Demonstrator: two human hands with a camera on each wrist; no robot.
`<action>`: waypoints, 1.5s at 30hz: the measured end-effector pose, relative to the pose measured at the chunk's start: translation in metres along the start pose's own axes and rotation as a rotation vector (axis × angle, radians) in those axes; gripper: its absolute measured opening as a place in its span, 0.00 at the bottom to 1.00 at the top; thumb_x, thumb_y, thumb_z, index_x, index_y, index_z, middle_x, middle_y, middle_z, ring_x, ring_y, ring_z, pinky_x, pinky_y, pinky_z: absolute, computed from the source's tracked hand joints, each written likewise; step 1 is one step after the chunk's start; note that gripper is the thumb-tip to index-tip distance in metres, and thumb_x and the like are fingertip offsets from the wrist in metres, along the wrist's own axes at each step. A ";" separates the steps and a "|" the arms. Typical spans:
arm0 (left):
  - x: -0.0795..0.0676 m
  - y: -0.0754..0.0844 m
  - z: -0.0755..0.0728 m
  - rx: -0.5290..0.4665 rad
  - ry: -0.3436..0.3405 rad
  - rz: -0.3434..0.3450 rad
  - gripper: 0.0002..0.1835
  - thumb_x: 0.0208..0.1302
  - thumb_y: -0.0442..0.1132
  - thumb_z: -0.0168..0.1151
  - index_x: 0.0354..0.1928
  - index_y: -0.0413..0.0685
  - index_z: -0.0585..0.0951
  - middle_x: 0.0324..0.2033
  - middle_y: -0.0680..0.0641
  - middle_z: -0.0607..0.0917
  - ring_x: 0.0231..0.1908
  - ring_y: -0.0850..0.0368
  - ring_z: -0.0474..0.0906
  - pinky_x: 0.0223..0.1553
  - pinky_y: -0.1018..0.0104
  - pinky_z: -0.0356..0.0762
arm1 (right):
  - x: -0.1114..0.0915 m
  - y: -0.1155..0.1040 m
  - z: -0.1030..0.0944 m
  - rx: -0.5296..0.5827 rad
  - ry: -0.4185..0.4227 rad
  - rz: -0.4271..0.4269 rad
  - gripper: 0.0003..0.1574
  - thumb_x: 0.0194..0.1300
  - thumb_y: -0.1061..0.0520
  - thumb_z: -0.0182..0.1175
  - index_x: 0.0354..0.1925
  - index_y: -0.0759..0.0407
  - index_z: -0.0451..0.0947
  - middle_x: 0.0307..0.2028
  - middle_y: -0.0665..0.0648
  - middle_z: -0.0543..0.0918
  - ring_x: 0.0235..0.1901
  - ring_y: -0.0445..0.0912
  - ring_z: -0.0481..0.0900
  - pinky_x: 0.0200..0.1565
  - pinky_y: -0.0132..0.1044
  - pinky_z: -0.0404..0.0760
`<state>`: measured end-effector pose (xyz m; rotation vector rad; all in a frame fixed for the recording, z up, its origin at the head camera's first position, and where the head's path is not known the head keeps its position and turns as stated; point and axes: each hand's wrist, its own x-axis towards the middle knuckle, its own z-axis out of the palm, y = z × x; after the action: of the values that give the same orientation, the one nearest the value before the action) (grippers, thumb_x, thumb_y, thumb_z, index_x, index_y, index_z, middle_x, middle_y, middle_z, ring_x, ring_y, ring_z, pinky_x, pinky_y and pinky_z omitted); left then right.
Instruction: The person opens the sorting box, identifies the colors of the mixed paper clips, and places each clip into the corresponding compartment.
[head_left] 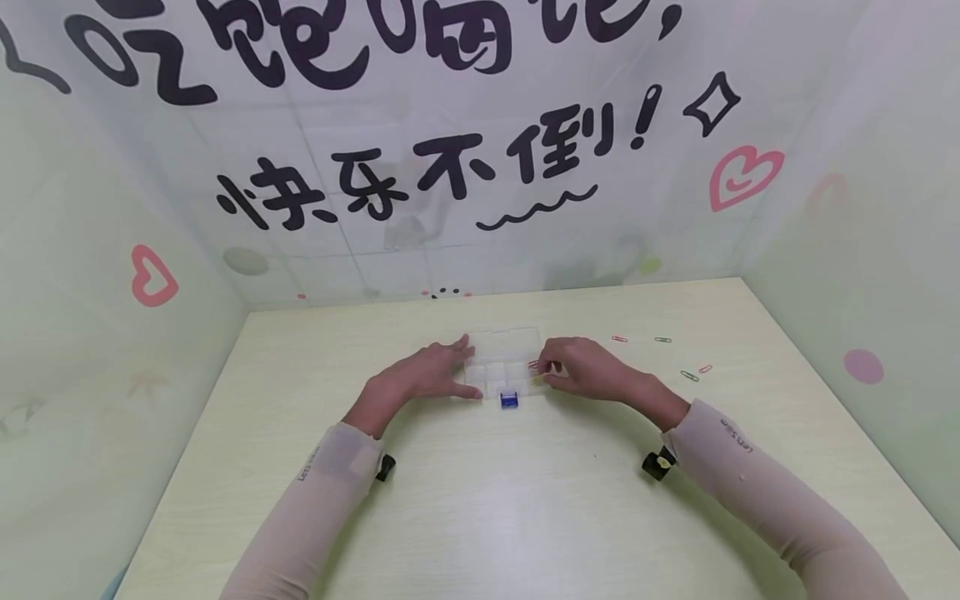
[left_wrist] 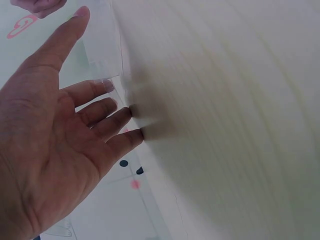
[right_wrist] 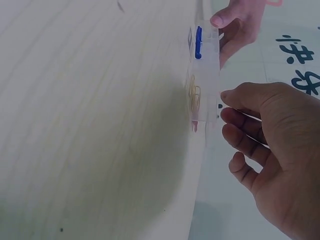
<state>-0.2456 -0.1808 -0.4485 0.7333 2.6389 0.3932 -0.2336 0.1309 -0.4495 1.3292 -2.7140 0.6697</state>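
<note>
A clear plastic box with compartments (head_left: 502, 342) lies on the table, a blue latch (head_left: 509, 400) on its front side. My left hand (head_left: 431, 371) rests at its left end, fingers fairly straight and spread, the thumb low at the front corner. At the right end, my right hand (head_left: 588, 367) has its fingers loosely bent, and nothing shows between them in the right wrist view. Close by its fingertips are a red paper clip (head_left: 533, 365) and yellow paper clips (right_wrist: 195, 95), seen through the clear wall.
Right of the box, several loose paper clips lie on the table, among them a red one (head_left: 619, 339) and two green ones, one farther back (head_left: 663, 339) and one nearer (head_left: 689, 376). A printed cloth wall (head_left: 450, 258) stands behind the table, with others at both sides.
</note>
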 end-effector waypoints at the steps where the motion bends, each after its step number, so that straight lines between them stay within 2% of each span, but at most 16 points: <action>1: 0.000 0.000 0.000 0.000 0.001 0.000 0.54 0.66 0.66 0.70 0.82 0.42 0.61 0.83 0.40 0.54 0.79 0.36 0.57 0.77 0.44 0.62 | -0.001 0.000 -0.001 0.002 0.001 0.003 0.04 0.67 0.64 0.71 0.41 0.59 0.88 0.39 0.51 0.87 0.36 0.46 0.83 0.39 0.37 0.83; 12: 0.000 0.000 0.000 -0.005 -0.008 -0.006 0.54 0.66 0.66 0.70 0.82 0.43 0.61 0.83 0.41 0.53 0.79 0.37 0.58 0.76 0.45 0.63 | -0.011 0.006 -0.007 -0.007 0.001 0.064 0.06 0.67 0.63 0.71 0.43 0.59 0.89 0.41 0.51 0.88 0.38 0.43 0.83 0.41 0.38 0.84; 24: 0.000 0.000 -0.001 0.004 -0.014 -0.015 0.53 0.67 0.66 0.69 0.83 0.44 0.61 0.84 0.41 0.53 0.80 0.37 0.57 0.76 0.44 0.63 | -0.029 0.025 -0.022 -0.026 0.025 0.102 0.06 0.66 0.65 0.72 0.43 0.61 0.88 0.38 0.51 0.86 0.37 0.48 0.83 0.40 0.42 0.83; 33: 0.001 0.000 0.001 0.007 -0.016 -0.021 0.53 0.66 0.67 0.69 0.83 0.46 0.61 0.84 0.43 0.53 0.80 0.37 0.57 0.77 0.44 0.62 | -0.050 0.043 -0.037 -0.053 0.032 0.125 0.07 0.65 0.67 0.71 0.42 0.62 0.88 0.37 0.52 0.86 0.37 0.49 0.83 0.40 0.44 0.83; 45: 0.001 0.001 -0.001 0.007 -0.015 -0.016 0.53 0.66 0.67 0.69 0.83 0.45 0.61 0.84 0.42 0.53 0.80 0.37 0.57 0.77 0.44 0.62 | -0.084 0.062 -0.059 -0.083 0.025 0.195 0.07 0.64 0.68 0.72 0.41 0.61 0.87 0.38 0.51 0.87 0.36 0.47 0.82 0.40 0.44 0.83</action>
<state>-0.2461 -0.1795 -0.4473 0.7147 2.6317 0.3726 -0.2362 0.2499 -0.4377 1.0419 -2.8417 0.5746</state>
